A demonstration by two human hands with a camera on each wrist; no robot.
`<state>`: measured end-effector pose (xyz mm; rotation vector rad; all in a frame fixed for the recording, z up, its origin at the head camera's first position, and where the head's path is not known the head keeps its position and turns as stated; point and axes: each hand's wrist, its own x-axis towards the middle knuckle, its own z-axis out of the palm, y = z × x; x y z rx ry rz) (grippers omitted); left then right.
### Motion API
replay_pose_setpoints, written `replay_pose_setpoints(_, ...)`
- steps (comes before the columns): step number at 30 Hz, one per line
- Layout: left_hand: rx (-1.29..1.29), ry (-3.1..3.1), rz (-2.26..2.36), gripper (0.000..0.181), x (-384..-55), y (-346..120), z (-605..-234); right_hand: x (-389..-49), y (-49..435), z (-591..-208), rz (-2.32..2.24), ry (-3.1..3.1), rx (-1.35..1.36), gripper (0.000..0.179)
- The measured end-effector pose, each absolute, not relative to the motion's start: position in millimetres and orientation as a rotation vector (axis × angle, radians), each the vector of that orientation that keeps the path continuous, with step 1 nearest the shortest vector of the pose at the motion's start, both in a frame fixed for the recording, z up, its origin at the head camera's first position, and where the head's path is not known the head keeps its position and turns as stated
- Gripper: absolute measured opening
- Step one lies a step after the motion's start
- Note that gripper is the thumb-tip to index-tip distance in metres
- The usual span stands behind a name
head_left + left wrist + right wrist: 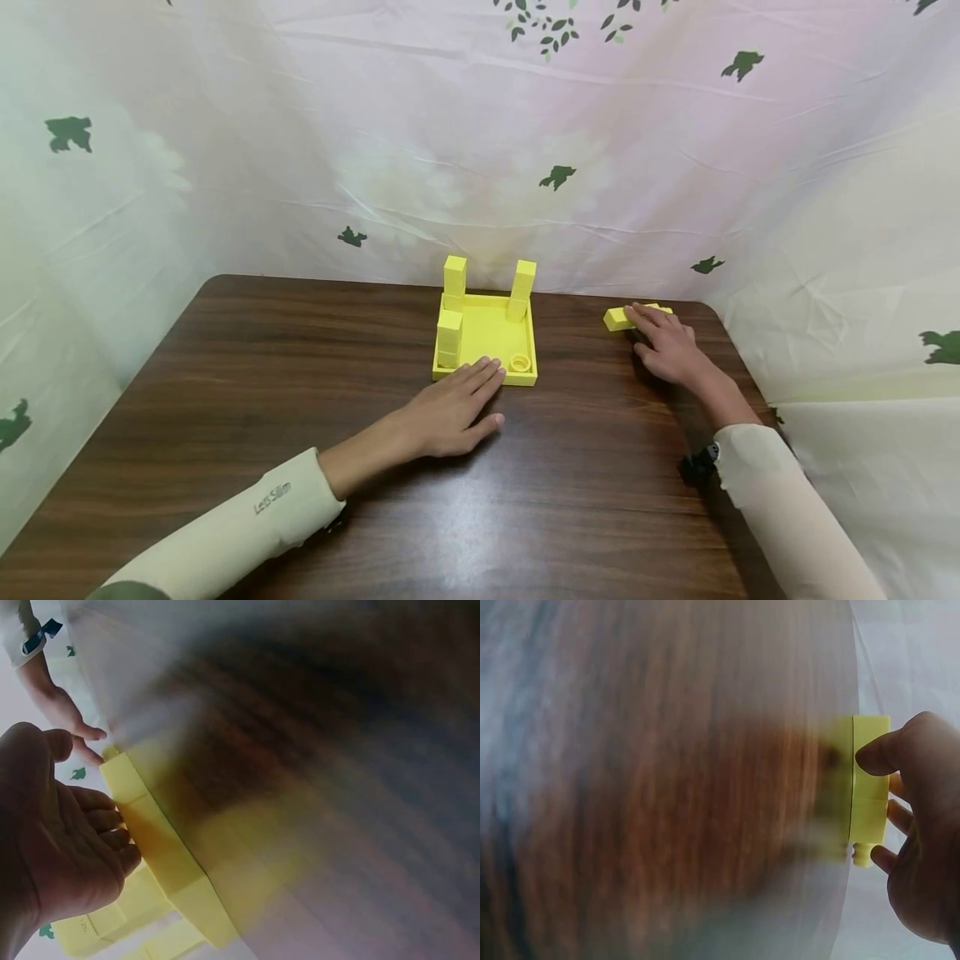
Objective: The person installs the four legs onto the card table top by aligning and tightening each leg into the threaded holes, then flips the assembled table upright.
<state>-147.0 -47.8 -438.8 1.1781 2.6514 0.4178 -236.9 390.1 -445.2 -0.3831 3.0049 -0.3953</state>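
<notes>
A shallow yellow square tray [491, 333] lies on the table with upright square posts at three corners: back left [454, 279], back right [523, 283] and front left [449, 337]. Its front right corner bears a round ring socket [520, 363]. My left hand [450, 412] rests with straight fingers against the tray's front edge, palm down. Off to the right, my right hand [667, 343] holds a yellow post [870, 802] lying near the table's far edge. The right wrist view shows the thumb on one side, fingers on the other, and a round peg at the post's end.
The dark wood-grain table [300, 375] meets a pale fabric backdrop [300, 150] printed with birds and leaves at the back and sides. Both tall back posts stand close to this cloth.
</notes>
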Motion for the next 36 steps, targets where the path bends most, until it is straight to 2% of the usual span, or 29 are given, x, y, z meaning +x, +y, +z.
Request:
replay_pose_setpoints(24, 1.157, 2.545, 0.45, 0.075, -157, -49, -433, -239, 381, -443, -0.49, 3.091, -0.373, 0.061)
replay_pose_setpoints(36, 1.189, 2.52, 0.454, 0.067, -160, -51, -434, -268, 386, -432, -0.698, 2.923, -0.307, 0.074)
